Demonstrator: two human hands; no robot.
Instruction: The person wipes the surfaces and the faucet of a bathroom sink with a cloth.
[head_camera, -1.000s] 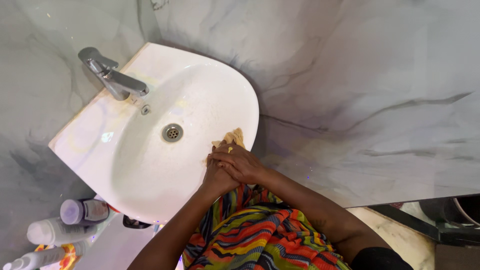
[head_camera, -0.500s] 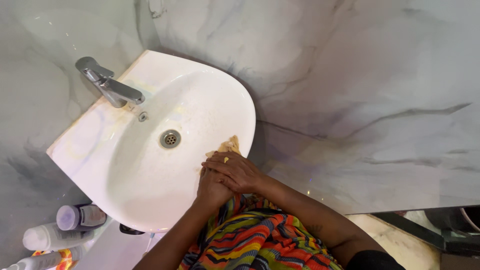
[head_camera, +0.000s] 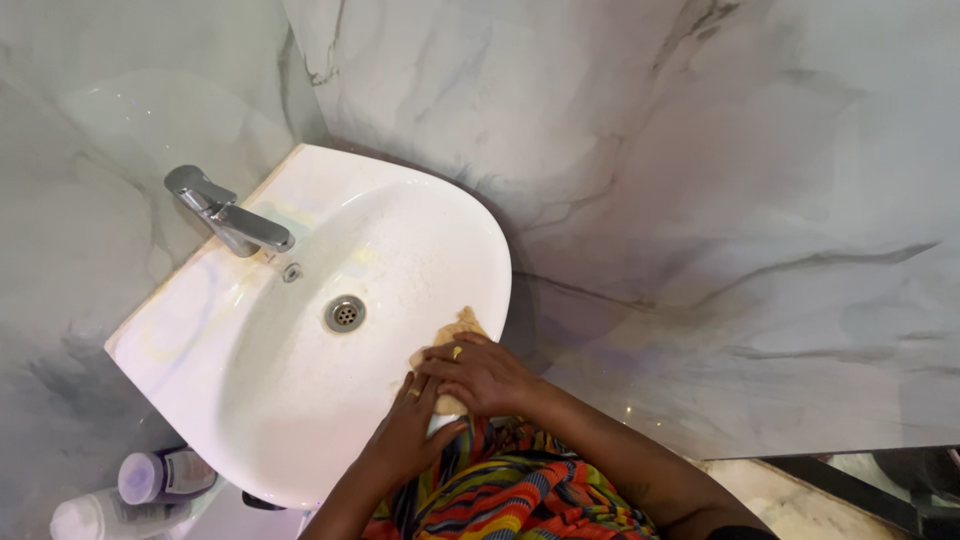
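Note:
A white wash basin (head_camera: 300, 400) is fixed to a grey marble wall, with a round metal drain (head_camera: 345, 313) and a chrome tap (head_camera: 228, 222). On the basin's near right rim lies a tan cloth (head_camera: 461, 325). My right hand (head_camera: 483, 375) presses flat on that cloth, a ring on one finger. My left hand (head_camera: 407, 428) rests open on the basin's inner slope just left of the cloth, its fingertips touching the cloth's edge. Most of the cloth is hidden under my right hand.
Two toiletry bottles (head_camera: 160, 477) lie on a ledge below the basin's left corner. Grey veined marble walls (head_camera: 700, 200) surround the basin. My striped multicoloured garment (head_camera: 520, 500) fills the lower middle. A dark frame edge (head_camera: 860, 490) shows at lower right.
My left hand has slid out from under the right hand and now lies flat on the basin beside the cloth. The view has shifted, so the basin sits lower in frame.

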